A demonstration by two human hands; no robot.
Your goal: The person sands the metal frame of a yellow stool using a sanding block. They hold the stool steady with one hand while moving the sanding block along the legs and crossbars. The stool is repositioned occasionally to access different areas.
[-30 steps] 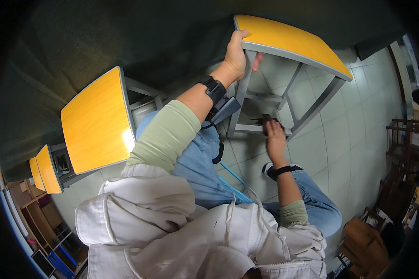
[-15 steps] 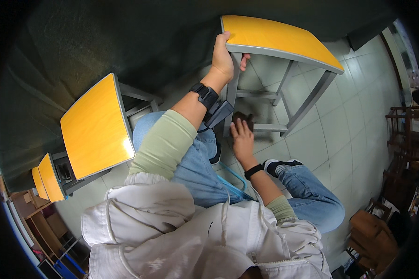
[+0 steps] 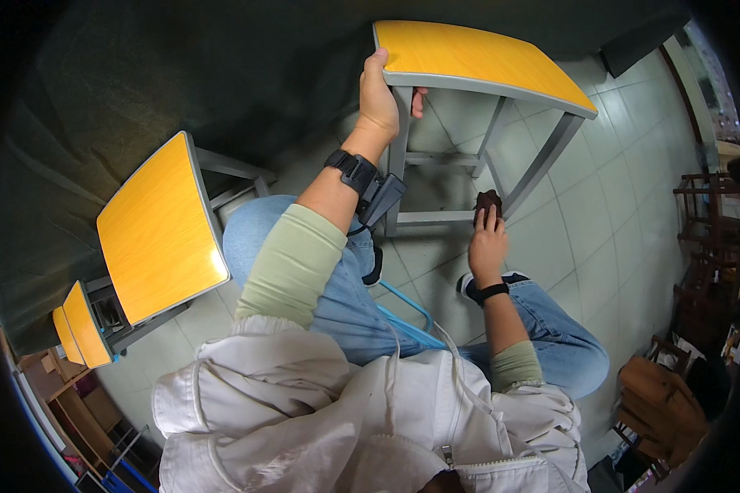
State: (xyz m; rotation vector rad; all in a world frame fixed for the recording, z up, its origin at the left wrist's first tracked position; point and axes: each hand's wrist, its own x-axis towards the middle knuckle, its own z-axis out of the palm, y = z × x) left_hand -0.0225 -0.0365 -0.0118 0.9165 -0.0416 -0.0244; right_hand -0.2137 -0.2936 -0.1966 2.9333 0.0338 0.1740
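Note:
A stool with a yellow wood-grain seat (image 3: 485, 62) and grey legs stands before me. My left hand (image 3: 377, 103) is closed round its near left corner, thumb at the seat's edge and fingers under it beside the leg. Low down, my right hand (image 3: 489, 242) presses a crumpled dark brown cloth (image 3: 487, 200) against the right end of the grey lower crossbar (image 3: 432, 218), close to the right front leg. The fingers lie over the cloth, and their undersides are hidden.
A second yellow-topped stool (image 3: 160, 234) stands to my left, with further yellow seats (image 3: 86, 324) beyond it. A dark curtain (image 3: 222, 74) hangs behind. Light blue tubing (image 3: 407, 316) shows between my legs. Brown wooden furniture (image 3: 703, 214) and a brown bag (image 3: 658, 403) are at the right.
My right hand has slid the cloth rightward along the lower crossbar, from the left leg to the right one. My left hand keeps its hold on the stool's corner.

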